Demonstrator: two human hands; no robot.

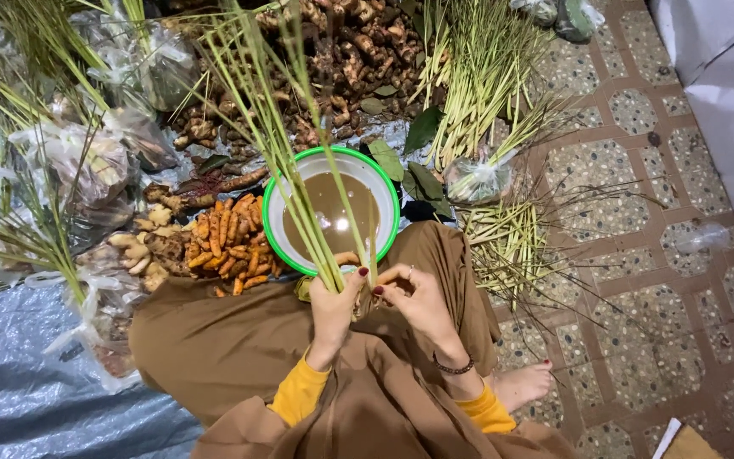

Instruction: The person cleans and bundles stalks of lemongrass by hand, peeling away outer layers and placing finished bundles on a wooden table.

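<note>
The left hand (333, 304) was closed around the lower ends of a bunch of green stalks (286, 144), which rose up and away over the bowl; the right hand (414, 293) sat just beside it, fingertips pinched on one thin stalk at the base of the bunch. Both hands hovered above the person's lap, at the near rim of a white bowl with a green edge (388, 191), which held brown water; just left of the bowl lay a pile of orange roots (229, 238), with pale knobbly roots (142, 246) beside that; more green stalks (477, 76) lay on the tiled floor (639, 280) to the right; clear bags (87, 161) sat on the left.
</note>
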